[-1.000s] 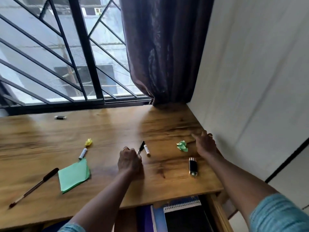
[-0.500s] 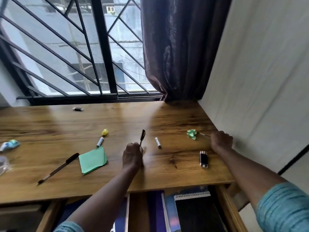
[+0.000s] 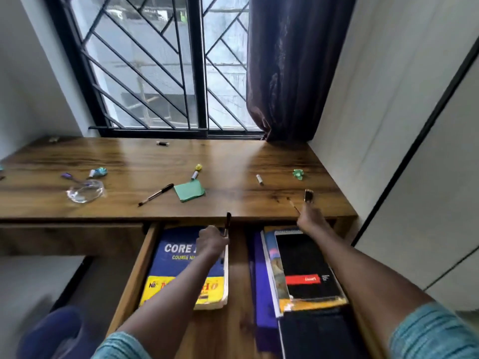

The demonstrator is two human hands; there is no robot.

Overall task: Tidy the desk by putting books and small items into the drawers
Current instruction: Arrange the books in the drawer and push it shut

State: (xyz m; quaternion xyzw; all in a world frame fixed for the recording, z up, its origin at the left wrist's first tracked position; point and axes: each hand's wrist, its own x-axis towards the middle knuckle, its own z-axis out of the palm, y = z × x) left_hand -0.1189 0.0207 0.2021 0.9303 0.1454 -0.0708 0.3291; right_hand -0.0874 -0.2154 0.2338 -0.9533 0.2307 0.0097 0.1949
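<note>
Drawer (image 3: 136, 268) of brown wood sits open nearest us. A blue-and-yellow paperback book (image 3: 178, 248) lies flat under our left hand (image 3: 211, 239), which grips a slim black pen (image 3: 228, 220) upright. Our right hand (image 3: 312, 220) pinches a thin brown stick (image 3: 294, 206) at the edge of the grained wooden desk (image 3: 233, 161), just below a glossy black lighter (image 3: 308, 196). Beyond, a folded green paper (image 3: 189, 192) lies flat.

Books (image 3: 186, 268) lie in drawer (image 3: 134, 275) below desk (image 3: 233, 161).
</note>
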